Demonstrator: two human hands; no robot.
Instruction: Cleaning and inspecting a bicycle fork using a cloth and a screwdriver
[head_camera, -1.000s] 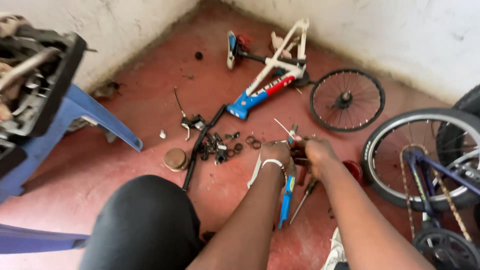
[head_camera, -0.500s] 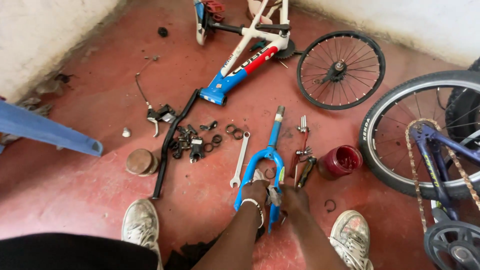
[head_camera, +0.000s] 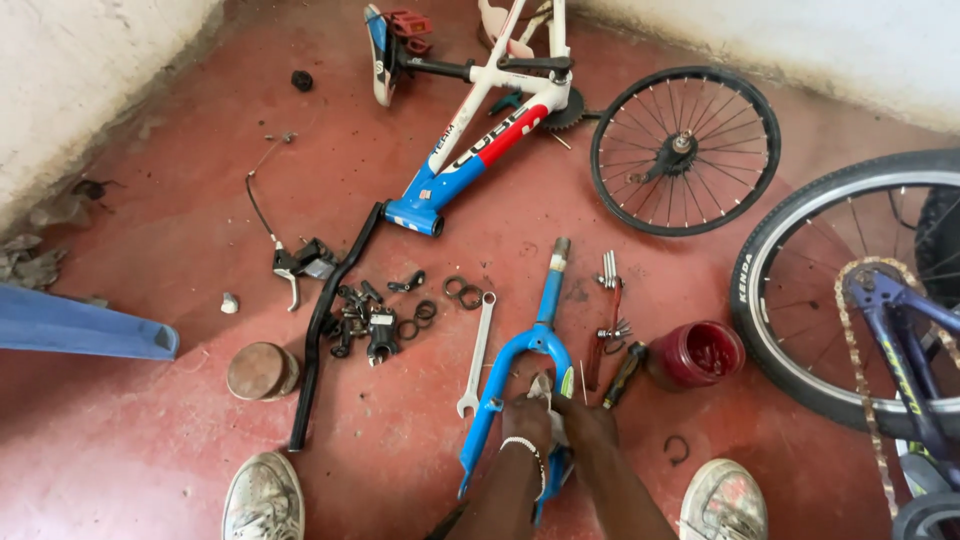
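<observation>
Both hands, left hand (head_camera: 525, 418) and right hand (head_camera: 585, 420), clutch what seems a rag (head_camera: 545, 392), wiping the blue fork (head_camera: 540, 345); next needs firm rubbing

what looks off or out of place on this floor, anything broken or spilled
Nothing is spilled. The bike frame lies stripped, its blue fork off and under both hands, a loose wheel lies flat, and small black parts are scattered beside a spanner. No clear damage shows.
</observation>
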